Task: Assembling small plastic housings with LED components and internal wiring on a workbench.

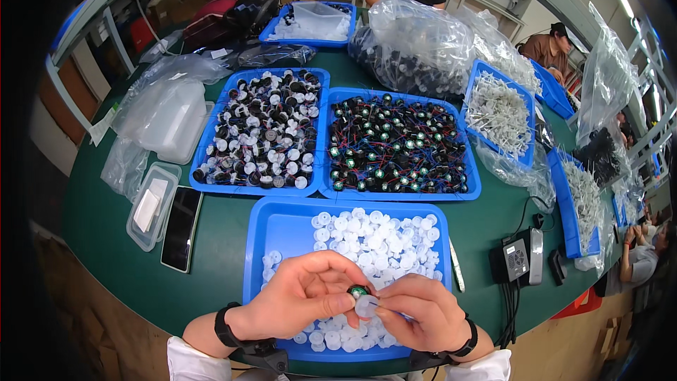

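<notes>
- The green table [218, 240] spread beneath everything; clock directions ran from the two hands.
- A bulging clear bag [409, 49] of dark parts sat at twelve o'clock, toward the far edge.
- Nearer at twelve o'clock, a blue tray [405, 196] held black parts with green faces and thin wires.
- At eleven o'clock, another blue tray [261, 189] held white-topped parts.
- Directly under the hands, the front tray [282, 229] bore a loose heap of translucent white pieces.
- The left hand [300, 296] pinched a part between thumb and fingers.
- The right hand [423, 310] pinched a disc's edge with its fingertips.
- A phone [182, 229] lay at ten o'clock.
- The translucent disc [367, 306] overlapped the black round part [358, 290] between the hands, above the front tray; whether they were joined could not be told.
</notes>
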`<state>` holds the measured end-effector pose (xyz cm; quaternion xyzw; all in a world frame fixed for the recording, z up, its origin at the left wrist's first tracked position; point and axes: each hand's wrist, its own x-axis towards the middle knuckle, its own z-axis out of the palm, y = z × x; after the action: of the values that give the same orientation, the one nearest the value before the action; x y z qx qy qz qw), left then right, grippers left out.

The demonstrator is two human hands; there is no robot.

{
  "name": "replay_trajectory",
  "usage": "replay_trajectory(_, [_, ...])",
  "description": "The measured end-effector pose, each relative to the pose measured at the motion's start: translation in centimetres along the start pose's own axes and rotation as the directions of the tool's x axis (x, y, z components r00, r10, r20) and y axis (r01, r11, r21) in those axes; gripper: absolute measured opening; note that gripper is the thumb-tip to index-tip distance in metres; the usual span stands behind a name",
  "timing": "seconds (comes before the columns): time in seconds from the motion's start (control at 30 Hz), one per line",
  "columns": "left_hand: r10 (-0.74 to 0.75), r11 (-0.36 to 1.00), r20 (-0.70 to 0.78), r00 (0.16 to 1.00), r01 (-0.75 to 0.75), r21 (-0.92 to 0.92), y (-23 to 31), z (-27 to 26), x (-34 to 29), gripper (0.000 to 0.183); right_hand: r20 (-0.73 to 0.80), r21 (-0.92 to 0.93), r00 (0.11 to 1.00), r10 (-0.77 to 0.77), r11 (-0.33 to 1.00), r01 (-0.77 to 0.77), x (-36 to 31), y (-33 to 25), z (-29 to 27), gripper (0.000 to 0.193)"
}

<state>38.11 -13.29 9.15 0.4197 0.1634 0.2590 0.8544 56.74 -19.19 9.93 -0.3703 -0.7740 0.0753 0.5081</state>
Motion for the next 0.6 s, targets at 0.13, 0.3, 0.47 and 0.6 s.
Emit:
replay_trajectory(0.13, [0.080,0.990,-0.060,0.995,-0.072,0.121,-0.1,0.3,-0.3,0.024,0.045,0.083,0.997,0.062,0.994,-0.065,1.1,-0.1,-0.2,0.027])
replay_trajectory(0.3, [0.127,0.992,-0.039,0.991,-0.126,0.025,-0.1,0.8,-0.4,0.027,0.102,0.100,0.994,0.024,0.994,-0.034,1.2,0.2,-0.9,0.025])
replay_trajectory(0.47, [0.161,0.986,-0.025,0.987,-0.160,0.035,-0.3,0.7,-0.4,0.026,0.085,-0.240,0.987,-0.140,0.958,0.157,0.8,0.1,-0.7,0.024])
replay_trajectory(0.6, [0.471,0.702,0.062,0.880,-0.416,0.579,-0.5,0.9,-0.8,0.022,0.030,-0.207,0.997,-0.065,0.976,0.070,0.2,-0.1,-0.1,0.026])
